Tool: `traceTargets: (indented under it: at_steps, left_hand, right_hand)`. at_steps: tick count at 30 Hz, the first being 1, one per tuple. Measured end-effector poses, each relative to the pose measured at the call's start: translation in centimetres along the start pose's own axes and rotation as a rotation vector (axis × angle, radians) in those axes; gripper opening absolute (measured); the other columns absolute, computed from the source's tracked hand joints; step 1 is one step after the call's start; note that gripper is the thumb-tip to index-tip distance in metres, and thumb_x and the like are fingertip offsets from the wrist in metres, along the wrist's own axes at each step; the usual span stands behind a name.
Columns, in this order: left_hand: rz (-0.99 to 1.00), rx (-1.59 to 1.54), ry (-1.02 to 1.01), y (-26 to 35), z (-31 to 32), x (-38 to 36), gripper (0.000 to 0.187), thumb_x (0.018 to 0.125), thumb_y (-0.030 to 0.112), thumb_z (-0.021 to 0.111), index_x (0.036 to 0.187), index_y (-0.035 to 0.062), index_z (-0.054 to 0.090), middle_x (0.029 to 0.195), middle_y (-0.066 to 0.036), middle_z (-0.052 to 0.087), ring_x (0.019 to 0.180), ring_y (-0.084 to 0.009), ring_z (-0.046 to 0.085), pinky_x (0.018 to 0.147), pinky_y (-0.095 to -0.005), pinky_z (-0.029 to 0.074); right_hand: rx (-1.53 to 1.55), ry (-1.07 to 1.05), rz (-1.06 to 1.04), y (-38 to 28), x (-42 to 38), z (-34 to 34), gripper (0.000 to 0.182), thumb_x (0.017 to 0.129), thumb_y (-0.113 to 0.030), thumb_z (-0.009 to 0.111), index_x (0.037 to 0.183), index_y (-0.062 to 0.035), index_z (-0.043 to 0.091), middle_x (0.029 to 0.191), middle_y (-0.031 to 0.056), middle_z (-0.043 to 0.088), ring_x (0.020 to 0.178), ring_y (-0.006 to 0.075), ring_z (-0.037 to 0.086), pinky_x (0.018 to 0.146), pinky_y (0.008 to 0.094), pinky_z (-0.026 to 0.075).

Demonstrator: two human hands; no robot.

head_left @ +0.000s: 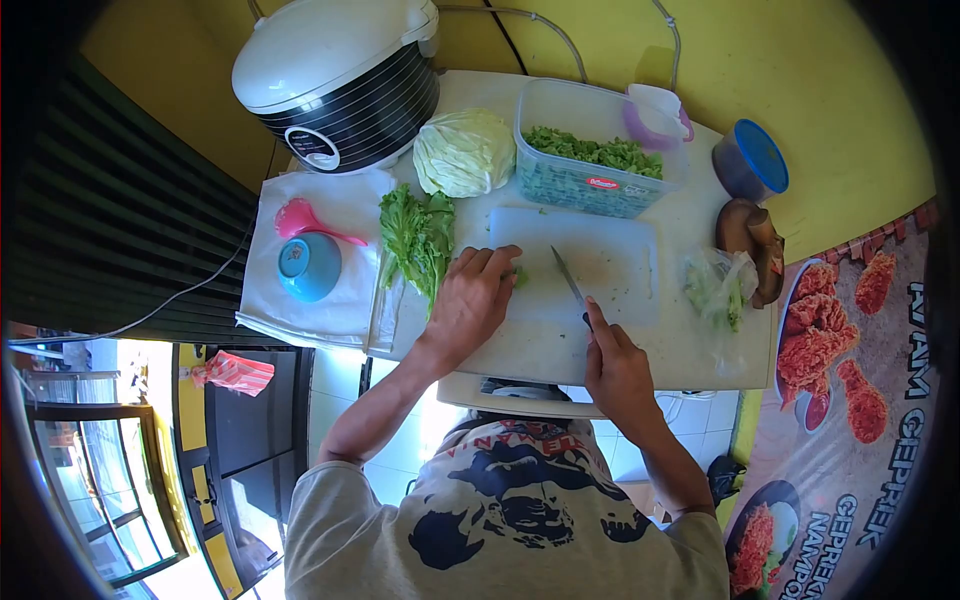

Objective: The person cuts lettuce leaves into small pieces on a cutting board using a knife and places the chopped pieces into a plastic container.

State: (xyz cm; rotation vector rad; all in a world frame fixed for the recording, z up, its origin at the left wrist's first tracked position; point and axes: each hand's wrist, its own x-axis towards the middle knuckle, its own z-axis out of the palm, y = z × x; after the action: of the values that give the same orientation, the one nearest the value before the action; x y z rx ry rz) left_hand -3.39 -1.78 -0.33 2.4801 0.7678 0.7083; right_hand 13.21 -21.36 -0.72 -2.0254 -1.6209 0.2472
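My right hand (617, 366) grips the dark handle of a knife (568, 273), its blade slanting up and left over the white cutting board (625, 245). At the board's left edge, my left hand (470, 302) is closed with fingers bent over a small piece of green lettuce (519, 277), most of it hidden under the fingers. Just left of that hand lies a bunch of leafy lettuce (416, 232). A few green scraps are scattered on the board.
Behind the board stand a clear plastic container (590, 188) of cut greens and a cabbage (464, 153). A rice cooker (340, 85) is at back left, near a blue bowl (309, 267) and pink ladle (312, 221). At right are a bag of greens (722, 290) and blue-lidded tub (751, 160).
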Motion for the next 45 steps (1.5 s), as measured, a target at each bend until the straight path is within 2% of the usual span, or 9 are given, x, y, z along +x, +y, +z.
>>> traceTargets:
  at_steps: [2, 5, 12, 15, 23, 26, 32, 38, 45]
  left_hand:
    - [0.003, 0.003, -0.005, 0.1, 0.0, 0.7, 0.033, 0.092, 0.004, 0.072, 0.124, 0.0045, 0.067, 0.095, -0.012, 0.074, 0.095, -0.0314, 0.07, 0.088, -0.0422, 0.055]
    - [-0.082, -0.325, -0.018, 0.9, 0.7, 1.5, 0.033, 0.093, 0.003, 0.07, 0.126, 0.0036, 0.066, 0.093, -0.013, 0.076, 0.085, -0.0302, 0.074, 0.081, -0.0404, 0.058]
    - [-0.163, -0.278, -0.03, 1.1, 1.0, 2.2, 0.032, 0.095, 0.004, 0.069, 0.127, 0.0024, 0.067, 0.096, -0.016, 0.078, 0.085, -0.0291, 0.077, 0.078, -0.038, 0.06]
    - [-0.161, -0.254, -0.012, 0.9, 0.9, 1.8, 0.03, 0.095, 0.003, 0.069, 0.125, 0.002, 0.068, 0.096, -0.017, 0.078, 0.087, -0.0296, 0.077, 0.078, -0.0375, 0.061]
    - [-0.023, -0.075, 0.126, -0.2, 0.9, 1.3, 0.026, 0.095, 0.004, 0.069, 0.121, 0.0016, 0.07, 0.101, -0.018, 0.074, 0.087, -0.0317, 0.074, 0.077, -0.0419, 0.059]
    - [-0.124, -0.114, 0.161, 0.2, 1.1, 1.1, 0.026, 0.092, 0.005, 0.072, 0.118, 0.002, 0.071, 0.099, -0.017, 0.071, 0.087, -0.0335, 0.071, 0.077, -0.0437, 0.057]
    - [-0.052, -0.035, 0.151, -0.3, 1.5, 0.5, 0.027, 0.09, 0.007, 0.076, 0.116, 0.0016, 0.072, 0.096, -0.016, 0.07, 0.087, -0.0338, 0.069, 0.078, -0.043, 0.057]
    - [-0.145, -0.129, 0.109, -0.4, 1.2, 0.6, 0.029, 0.089, 0.006, 0.078, 0.116, 0.001, 0.072, 0.097, -0.015, 0.072, 0.083, -0.0296, 0.07, 0.076, -0.0399, 0.057]
    - [-0.203, -0.241, 0.009, -1.5, 0.7, 1.5, 0.043, 0.085, 0.007, 0.083, 0.124, 0.0012, 0.067, 0.089, -0.012, 0.073, 0.079, -0.0218, 0.072, 0.075, -0.0346, 0.059]
  right_hand:
    - [0.024, -0.012, 0.07, -0.5, 0.1, -0.8, 0.057, 0.099, -0.001, 0.057, 0.155, -0.0065, 0.046, 0.087, 0.0203, 0.066, 0.067, 0.0366, 0.068, 0.062, 0.0448, 0.057]
    - [0.054, 0.008, 0.098, -0.6, 0.0, -1.1, 0.054, 0.1, 0.001, 0.057, 0.153, -0.0059, 0.049, 0.088, 0.0231, 0.067, 0.07, 0.0384, 0.069, 0.065, 0.0452, 0.056]
    - [0.134, 0.042, 0.096, -1.0, -0.3, -1.4, 0.052, 0.1, 0.001, 0.057, 0.151, -0.0055, 0.052, 0.089, 0.0231, 0.068, 0.072, 0.0374, 0.069, 0.068, 0.0439, 0.056]
    - [0.18, 0.019, -0.001, -0.8, -0.7, -0.9, 0.058, 0.1, -0.004, 0.058, 0.156, -0.0087, 0.045, 0.087, 0.0168, 0.066, 0.063, 0.0332, 0.067, 0.06, 0.0441, 0.057]
    - [0.082, -0.05, -0.043, -0.3, -0.8, 0.2, 0.06, 0.098, -0.005, 0.061, 0.156, -0.0098, 0.047, 0.082, 0.0131, 0.064, 0.057, 0.0306, 0.064, 0.055, 0.0421, 0.055]
    - [0.067, -0.045, -0.053, -0.3, -0.8, 0.0, 0.061, 0.097, -0.005, 0.061, 0.156, -0.0103, 0.046, 0.082, 0.0123, 0.064, 0.055, 0.0295, 0.064, 0.054, 0.0413, 0.055]
    - [0.061, -0.049, -0.065, -0.3, -0.6, 0.0, 0.062, 0.096, -0.004, 0.062, 0.156, -0.0107, 0.047, 0.082, 0.0115, 0.063, 0.055, 0.0279, 0.064, 0.053, 0.0404, 0.055]
    - [0.051, -0.058, -0.097, 0.0, -0.2, -0.5, 0.063, 0.095, -0.004, 0.063, 0.155, -0.0113, 0.048, 0.08, 0.0101, 0.064, 0.054, 0.0269, 0.063, 0.053, 0.0395, 0.055]
    - [-0.006, -0.096, -0.128, 0.7, 0.8, -1.8, 0.06, 0.094, -0.003, 0.063, 0.152, -0.013, 0.053, 0.08, 0.0084, 0.066, 0.054, 0.0256, 0.064, 0.053, 0.0392, 0.055]
